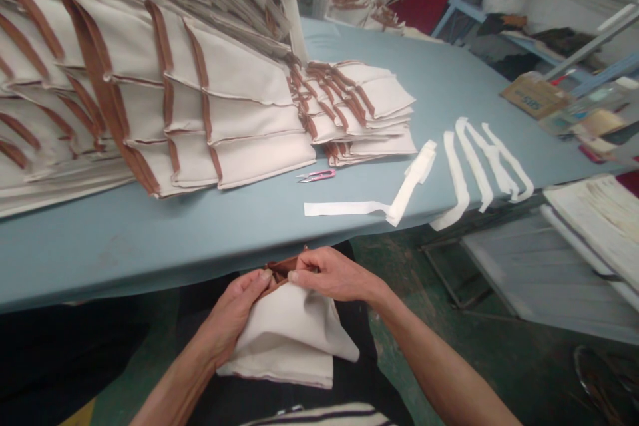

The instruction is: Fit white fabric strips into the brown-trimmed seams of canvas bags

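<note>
A cream cloth pouch (294, 326) with a brown band along its top edge lies over my lap, its opening turned toward the table. My left hand (242, 303) pinches the left part of the brown edge, thumb on top. On the right part of that edge, my right hand (332, 273) grips with bent fingers and thumb. Between the two hands the mouth of the pouch gapes a little, showing the brown inside. Whatever the fingertips press on inside the band is hidden.
On the blue table (200, 246) stand large stacks of cream, brown-edged pouches (254, 120) and a smaller stack (379, 96). Pink thread snips (317, 176), a folded white strip (412, 180) and several loose white strips (454, 173) lie nearer. A cardboard box (534, 94) sits at right.
</note>
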### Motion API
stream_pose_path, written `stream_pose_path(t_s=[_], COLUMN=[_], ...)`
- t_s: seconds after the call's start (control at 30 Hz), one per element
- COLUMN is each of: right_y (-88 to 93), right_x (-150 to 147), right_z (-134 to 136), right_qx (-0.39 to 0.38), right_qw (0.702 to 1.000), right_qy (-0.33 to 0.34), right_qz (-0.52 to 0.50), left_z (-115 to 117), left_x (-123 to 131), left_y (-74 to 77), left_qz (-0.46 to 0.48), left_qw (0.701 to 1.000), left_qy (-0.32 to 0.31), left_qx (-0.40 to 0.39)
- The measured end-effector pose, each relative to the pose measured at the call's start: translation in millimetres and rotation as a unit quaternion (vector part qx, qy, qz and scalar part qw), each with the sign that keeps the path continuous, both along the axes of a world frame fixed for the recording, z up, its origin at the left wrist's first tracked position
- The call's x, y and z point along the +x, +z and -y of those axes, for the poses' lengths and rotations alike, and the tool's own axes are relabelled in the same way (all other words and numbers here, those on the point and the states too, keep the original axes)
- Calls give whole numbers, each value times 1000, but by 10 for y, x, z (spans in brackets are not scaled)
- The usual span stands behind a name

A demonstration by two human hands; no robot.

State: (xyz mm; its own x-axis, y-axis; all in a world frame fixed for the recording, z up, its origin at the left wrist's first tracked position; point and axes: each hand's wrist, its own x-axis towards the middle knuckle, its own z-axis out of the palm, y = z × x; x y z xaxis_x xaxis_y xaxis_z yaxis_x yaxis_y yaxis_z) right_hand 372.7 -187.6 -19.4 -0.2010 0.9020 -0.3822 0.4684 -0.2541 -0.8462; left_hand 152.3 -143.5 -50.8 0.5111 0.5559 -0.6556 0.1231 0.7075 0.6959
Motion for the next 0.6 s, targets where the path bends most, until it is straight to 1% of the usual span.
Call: stream_pose_path(t_s=[0.17, 0.27, 0.33, 0.43, 0.53, 0.6], right_y=[17, 46, 84, 176, 319, 440], right_x=[-11, -18, -18, -12, -4, 10], right_z=[14, 41, 67, 105, 125, 128], right_qx=[5, 13, 18, 33, 54, 66], right_qw=[1000, 1000, 1000, 999, 998, 997], right_qy=[-3, -5, -7, -7, -9, -12], right_qz=[-3, -7, -12, -24, -35, -43], left_z=[6, -4, -26, -79, -139, -176], left_x=[-12, -20, -17, -12, -55, -125], left_y=[14, 82, 170, 344, 499, 559], left_qz=[4, 6, 8, 8, 7, -2], left_qw=[1000, 998, 995, 987, 977, 970], left_qy=[-14, -44, -68, -106, -134, -160], left_qx=[20, 49, 73, 121, 163, 183])
